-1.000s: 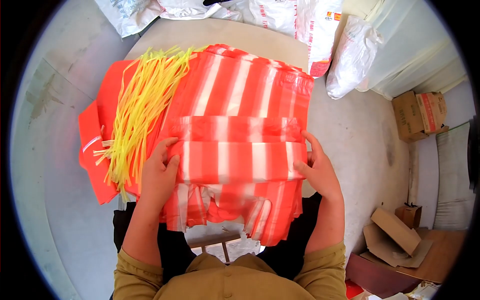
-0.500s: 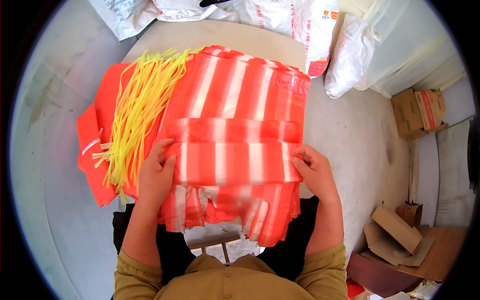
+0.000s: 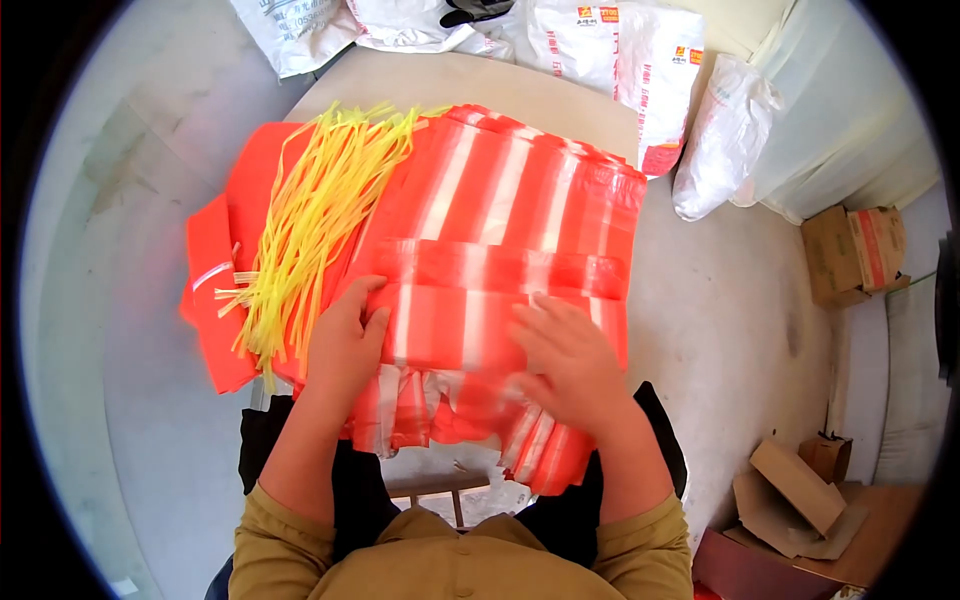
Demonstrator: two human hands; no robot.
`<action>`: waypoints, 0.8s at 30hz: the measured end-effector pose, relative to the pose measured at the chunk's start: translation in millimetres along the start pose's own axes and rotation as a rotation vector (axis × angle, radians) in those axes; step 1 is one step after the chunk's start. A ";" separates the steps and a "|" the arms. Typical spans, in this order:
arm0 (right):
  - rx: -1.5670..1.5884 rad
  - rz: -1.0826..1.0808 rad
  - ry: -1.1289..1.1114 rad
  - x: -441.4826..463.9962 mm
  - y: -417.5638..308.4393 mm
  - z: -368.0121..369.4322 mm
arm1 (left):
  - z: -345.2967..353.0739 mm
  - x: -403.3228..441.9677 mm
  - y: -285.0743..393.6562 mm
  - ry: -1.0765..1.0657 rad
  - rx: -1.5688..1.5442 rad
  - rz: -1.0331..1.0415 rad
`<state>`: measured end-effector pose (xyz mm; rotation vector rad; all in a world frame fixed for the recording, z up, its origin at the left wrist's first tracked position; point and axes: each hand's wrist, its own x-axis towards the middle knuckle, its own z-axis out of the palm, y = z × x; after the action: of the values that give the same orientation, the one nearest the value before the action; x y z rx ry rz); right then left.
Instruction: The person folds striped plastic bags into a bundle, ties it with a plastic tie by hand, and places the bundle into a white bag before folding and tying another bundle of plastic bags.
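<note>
A stack of red and white striped plastic bags [image 3: 500, 195] lies before me, its near part folded over into a flat band [image 3: 435, 325]. My left hand [image 3: 345, 340] holds the left edge of this fold, with the index finger and thumb at the plastic. Over the right half of the fold is my right hand [image 3: 570, 360], open, fingers apart and slightly blurred. Below it hang the gathered, ruffled ends [image 3: 545, 445] of the bags. Left of the stack, a bundle of yellow strips [image 3: 320, 225] is spread across red plastic [image 3: 255, 165].
White printed sacks [image 3: 570, 45] stand along the far side of the table [image 3: 430, 80], and a white bag [image 3: 725, 135] leans further right. Cardboard boxes [image 3: 855, 255] are by the right wall. Opened cardboard [image 3: 790, 500] lies at lower right.
My right hand has let go of the fold's right edge and moved left over the plastic, its fingers opening. My left hand stays at the left edge. The whole view has shifted slightly.
</note>
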<state>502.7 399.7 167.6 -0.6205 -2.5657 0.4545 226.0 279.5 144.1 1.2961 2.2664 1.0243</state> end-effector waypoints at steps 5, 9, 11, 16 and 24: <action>-0.017 -0.101 -0.125 14.0 -7.6 15.3 | 4.1 -5.5 9.3 0.103 0.397 0.430; -0.022 -0.059 -0.156 19.1 -2.7 18.6 | 11.9 -7.2 32.0 -0.235 0.322 0.699; -0.022 -0.011 -0.170 19.0 3.7 21.9 | 14.4 -6.7 32.5 -0.286 0.373 0.647; -0.061 0.211 -0.253 17.4 19.4 6.9 | 7.0 1.0 27.0 -0.318 0.419 0.573; -0.137 0.273 -0.238 -9.1 29.6 -15.6 | -4.1 1.1 14.2 -0.307 0.347 0.529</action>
<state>528.0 423.4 165.3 -1.0297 -2.7648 0.4680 231.5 283.3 157.3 2.1106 1.9612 0.5237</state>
